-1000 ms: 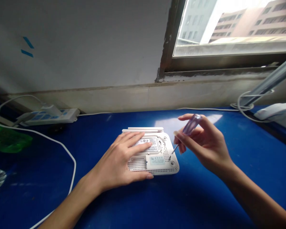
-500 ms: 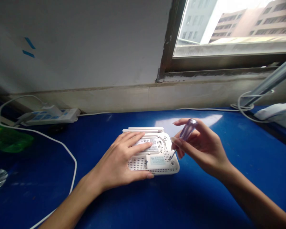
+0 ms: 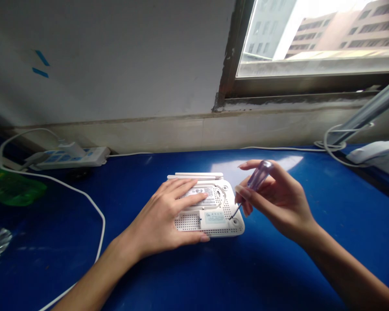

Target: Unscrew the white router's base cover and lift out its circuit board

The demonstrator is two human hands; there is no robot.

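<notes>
A white router [image 3: 219, 218] lies upside down on the blue table [image 3: 194, 268], its perforated underside and labels facing up and its antennas folded along the far edge. My left hand [image 3: 168, 220] rests flat on the router's left half, fingers stretched out, pressing it down. My right hand [image 3: 275, 198] pinches a small screwdriver [image 3: 253, 183] with a clear purple handle. The screwdriver leans to the right, and its thin metal tip touches the router's underside near the right front corner.
A white power strip [image 3: 69, 157] with a plugged adapter sits at the back left, and its white cable [image 3: 97, 216] loops toward the table's front edge. Green plastic [image 3: 11, 188] lies at the far left. A lamp arm, a cable coil and a white device [image 3: 372, 151] occupy the back right.
My right hand has shifted slightly, with the screwdriver's handle tilting a little while its tip stays on the router. My left hand has not moved.
</notes>
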